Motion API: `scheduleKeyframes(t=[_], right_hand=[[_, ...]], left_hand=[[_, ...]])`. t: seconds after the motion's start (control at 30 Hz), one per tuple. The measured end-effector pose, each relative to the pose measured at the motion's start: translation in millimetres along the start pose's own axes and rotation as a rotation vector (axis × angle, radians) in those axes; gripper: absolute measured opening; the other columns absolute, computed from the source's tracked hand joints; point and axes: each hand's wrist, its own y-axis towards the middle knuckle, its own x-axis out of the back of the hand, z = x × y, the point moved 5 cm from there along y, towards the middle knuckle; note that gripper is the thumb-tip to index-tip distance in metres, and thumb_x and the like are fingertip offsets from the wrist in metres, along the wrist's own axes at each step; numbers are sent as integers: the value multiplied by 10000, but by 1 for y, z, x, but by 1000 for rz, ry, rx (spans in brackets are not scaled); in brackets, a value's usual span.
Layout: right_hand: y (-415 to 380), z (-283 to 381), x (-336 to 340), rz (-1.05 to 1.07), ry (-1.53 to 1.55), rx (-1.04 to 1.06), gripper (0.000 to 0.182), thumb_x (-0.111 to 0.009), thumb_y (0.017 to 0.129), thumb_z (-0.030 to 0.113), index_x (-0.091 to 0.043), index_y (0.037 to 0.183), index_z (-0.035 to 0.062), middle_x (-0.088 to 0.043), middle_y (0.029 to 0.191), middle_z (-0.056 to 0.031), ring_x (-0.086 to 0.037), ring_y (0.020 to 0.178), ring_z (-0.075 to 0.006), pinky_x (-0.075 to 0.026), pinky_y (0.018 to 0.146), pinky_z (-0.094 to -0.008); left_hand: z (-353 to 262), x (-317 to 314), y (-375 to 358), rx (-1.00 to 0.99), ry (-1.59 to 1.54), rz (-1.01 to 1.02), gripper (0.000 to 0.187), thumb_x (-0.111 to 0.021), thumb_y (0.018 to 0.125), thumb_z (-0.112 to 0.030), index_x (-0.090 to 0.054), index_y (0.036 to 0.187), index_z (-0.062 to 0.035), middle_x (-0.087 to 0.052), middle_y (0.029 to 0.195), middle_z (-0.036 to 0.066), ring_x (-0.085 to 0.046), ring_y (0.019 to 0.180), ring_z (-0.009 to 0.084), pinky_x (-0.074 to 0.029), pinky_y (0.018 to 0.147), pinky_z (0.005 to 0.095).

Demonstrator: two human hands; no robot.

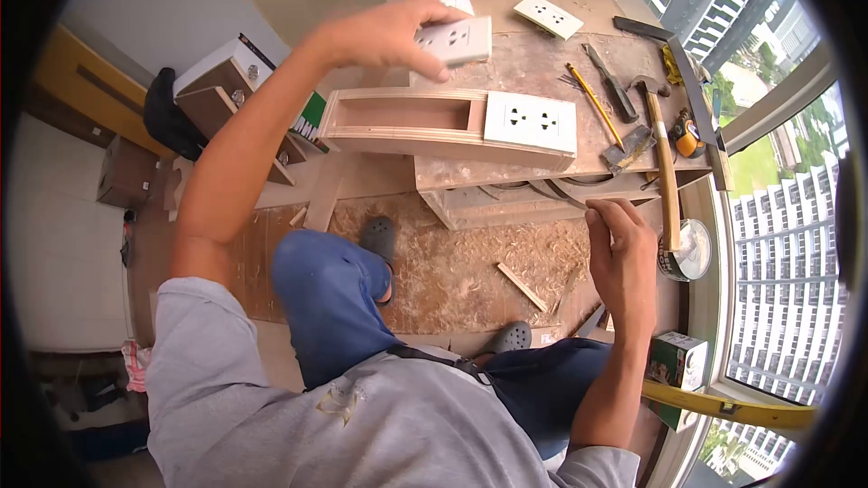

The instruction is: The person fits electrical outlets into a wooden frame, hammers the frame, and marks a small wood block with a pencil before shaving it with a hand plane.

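Observation:
My left hand point(384, 36) is closed on a white socket plate point(459, 40), held above a long wooden box point(393, 143). The box has an open rectangular slot at its left part. Another white socket plate point(532, 125) lies on the box's right end. My right hand point(622, 239) is raised at the front edge of the workbench point(506, 63), fingers curled together; whether anything small is between the fingertips is hidden. A third socket plate point(548, 17) rests at the back of the bench.
A hammer point(665, 163), a chisel point(612, 83), a yellow pencil point(594, 106), a tape measure point(687, 136) and a black square point(696, 81) lie on the bench's right side. A white bucket point(692, 250) stands below. Wood shavings point(452, 262) cover the floor. A yellow level point(723, 406) is at lower right.

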Motion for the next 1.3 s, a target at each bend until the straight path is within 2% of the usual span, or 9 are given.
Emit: scheduleKeyframes(t=[0.43,0.53,0.73,0.93,1.0,1.03,1.17,1.23,1.3], right_hand=[[4,13,-15,-7,16,63,130,-645,988,94,-723,1027,-3,-710,973,-187,-691,880,-401,-538,770,-440],[6,11,-17,-4,27,59,135,-645,991,100,-724,1028,-3,-712,976,-187,-691,882,-403,-538,776,-441],[14,1,-21,-14,21,53,159,-637,998,108,-724,1050,-15,-717,1014,-198,-697,904,-400,-543,791,-428],[45,-12,-31,-179,218,-54,243,-634,1035,172,-719,1134,-33,-717,1072,-180,-711,937,-302,-543,848,-385],[54,-32,-44,-252,257,-30,270,-621,1067,193,-715,1205,-19,-699,995,-71,-636,919,-125,-513,803,-283],[58,-41,-50,-224,329,-89,303,-622,1074,217,-702,1231,-29,-667,962,-29,-587,886,-87,-489,772,-255],[70,-42,-67,-209,399,-100,329,-636,1066,222,-691,1266,-33,-661,955,-22,-554,845,-73,-474,743,-250],[72,-42,-74,-205,520,-180,355,-660,1046,215,-682,1291,-41,-702,1000,-52,-601,879,-95,-500,791,-262],[75,-41,-75,-219,461,-176,367,-667,1036,207,-676,1302,-45,-718,1035,-69,-623,913,-111,-509,824,-270]], left_hand=[[-1,-50,-39,24,289,101,887,-840,723,-383,-545,1447,35,-551,1282,169,-504,1267,325,-421,1096,387],[13,-51,-34,31,139,77,907,-854,711,-389,-543,1450,35,-545,1300,169,-491,1278,327,-420,1102,396],[7,-60,-35,15,174,103,916,-878,705,-338,-529,1473,20,-519,1368,171,-456,1334,336,-390,1149,412],[4,-69,-30,-18,173,80,879,-870,729,-322,-539,1475,4,-521,1404,164,-412,1387,351,-357,1185,429],[6,-69,-31,-13,186,63,872,-867,736,-333,-543,1473,3,-528,1413,167,-411,1394,349,-356,1188,431],[7,-69,-32,-9,202,54,865,-864,743,-343,-548,1471,2,-534,1423,170,-411,1401,347,-355,1191,434],[17,-67,-45,-47,37,11,837,-859,758,-370,-570,1452,0,-557,1417,175,-433,1396,345,-358,1191,435],[24,-64,-49,-81,109,-111,824,-859,762,-388,-588,1431,10,-573,1397,175,-466,1375,344,-368,1184,427],[26,-64,-50,-67,104,-91,811,-857,768,-388,-595,1423,12,-574,1400,173,-466,1377,341,-373,1180,425]])
